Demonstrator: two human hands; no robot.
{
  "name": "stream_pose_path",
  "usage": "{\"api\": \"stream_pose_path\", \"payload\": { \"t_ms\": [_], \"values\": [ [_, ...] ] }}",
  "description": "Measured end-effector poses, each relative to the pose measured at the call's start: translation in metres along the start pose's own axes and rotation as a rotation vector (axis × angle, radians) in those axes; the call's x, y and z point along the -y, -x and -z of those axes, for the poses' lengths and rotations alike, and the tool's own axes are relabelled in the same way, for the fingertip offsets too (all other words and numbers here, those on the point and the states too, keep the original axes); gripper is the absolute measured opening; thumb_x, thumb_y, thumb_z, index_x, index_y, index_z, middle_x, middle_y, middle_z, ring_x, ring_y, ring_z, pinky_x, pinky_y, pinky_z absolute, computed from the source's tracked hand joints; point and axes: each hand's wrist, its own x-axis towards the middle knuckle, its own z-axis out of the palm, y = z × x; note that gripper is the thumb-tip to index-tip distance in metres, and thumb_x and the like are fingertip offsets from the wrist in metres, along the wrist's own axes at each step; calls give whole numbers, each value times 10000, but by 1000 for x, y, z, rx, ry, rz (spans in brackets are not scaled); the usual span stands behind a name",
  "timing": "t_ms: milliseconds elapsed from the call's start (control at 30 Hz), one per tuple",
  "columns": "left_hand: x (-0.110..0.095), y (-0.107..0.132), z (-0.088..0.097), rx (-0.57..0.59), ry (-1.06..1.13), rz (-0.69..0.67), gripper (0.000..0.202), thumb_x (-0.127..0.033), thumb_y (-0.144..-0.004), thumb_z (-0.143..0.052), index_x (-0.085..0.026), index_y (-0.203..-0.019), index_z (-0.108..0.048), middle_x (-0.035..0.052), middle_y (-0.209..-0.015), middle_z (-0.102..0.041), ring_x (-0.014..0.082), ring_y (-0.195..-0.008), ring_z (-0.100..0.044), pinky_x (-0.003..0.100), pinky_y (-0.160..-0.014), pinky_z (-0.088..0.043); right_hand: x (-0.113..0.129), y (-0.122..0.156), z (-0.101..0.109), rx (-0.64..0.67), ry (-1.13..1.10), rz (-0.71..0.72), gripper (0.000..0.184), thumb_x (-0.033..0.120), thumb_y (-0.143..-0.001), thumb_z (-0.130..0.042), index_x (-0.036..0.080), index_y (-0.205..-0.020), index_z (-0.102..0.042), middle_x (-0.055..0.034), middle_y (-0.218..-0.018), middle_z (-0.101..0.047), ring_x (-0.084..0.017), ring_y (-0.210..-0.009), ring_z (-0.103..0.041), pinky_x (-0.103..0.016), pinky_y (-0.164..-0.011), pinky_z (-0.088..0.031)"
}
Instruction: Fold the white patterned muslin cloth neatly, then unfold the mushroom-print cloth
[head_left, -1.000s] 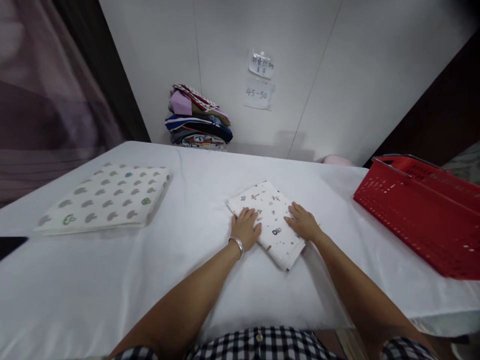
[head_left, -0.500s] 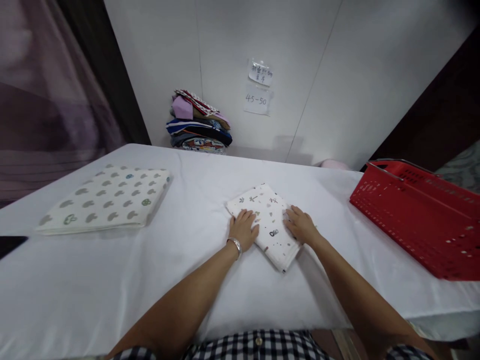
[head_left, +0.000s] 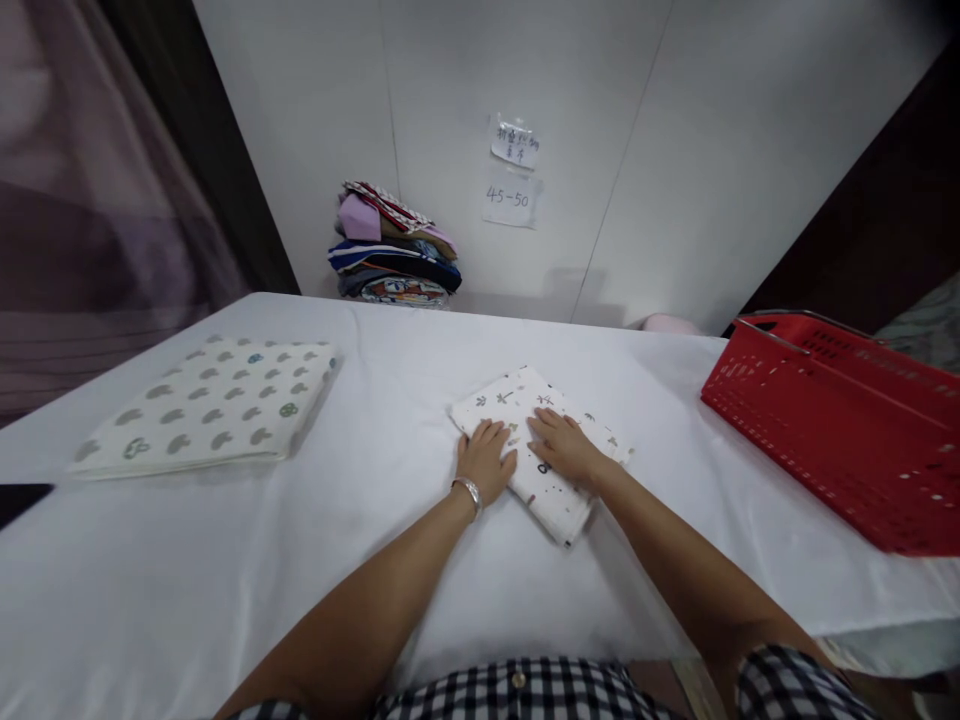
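A folded white cloth [head_left: 559,500] with small printed figures lies turned at an angle on the white-covered table [head_left: 337,560]. On its left corner rests my left hand [head_left: 486,462], fingers laid flat, a silver bracelet at the wrist. My right hand [head_left: 566,448] lies palm down across the middle of the same cloth, its fingers stretched out and covering part of the print. Farther left is a larger folded white cloth [head_left: 217,400] with grey and green mushroom-like prints, touched by neither hand.
A red plastic basket [head_left: 840,430] with metal handles stands at the table's right side. Beyond the far edge, a stack of folded fabrics [head_left: 397,245] sits against the wall, near two paper signs [head_left: 511,195]. A dark flat object [head_left: 22,502] lies at the left edge.
My right hand has slid left from the cloth's right edge to its middle, uncovering the right corner. My left hand stays in place. The view has shifted slightly.
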Motion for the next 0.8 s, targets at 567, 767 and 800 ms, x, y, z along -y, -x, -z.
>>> {"api": "stream_pose_path", "payload": {
  "t_ms": [567, 767, 800],
  "values": [
    [-1, 1, 3, 38, 34, 9, 418, -384, -875, -384, -267, -1265, -481, 29, -1411, -408, 230, -1337, -257, 507, -1062, -213, -34, -21, -8, -53, 77, -78, 550, 488, -915, -264, 237, -1402, -316, -54, -1488, -252, -213, -1366, -198, -523, -1073, -147],
    [-1, 1, 2, 32, 40, 5, 416, -386, -873, -386, -267, -1261, -481, 24, -1410, -410, 232, -1335, -261, 515, -1060, -213, -31, -14, -10, -57, 92, -97, 524, 434, -917, -266, 202, -1377, -362, -74, -1481, -270, -222, -1361, -211, -491, -1081, -148],
    [-1, 1, 2, 33, 43, 1, 418, -390, -876, -381, -266, -1263, -477, 24, -1411, -409, 233, -1335, -262, 521, -1058, -215, -30, -12, -11, -54, 96, -94, 524, 430, -919, -262, 194, -1374, -368, -80, -1482, -267, -224, -1361, -212, -479, -1084, -147]
  ]
}}
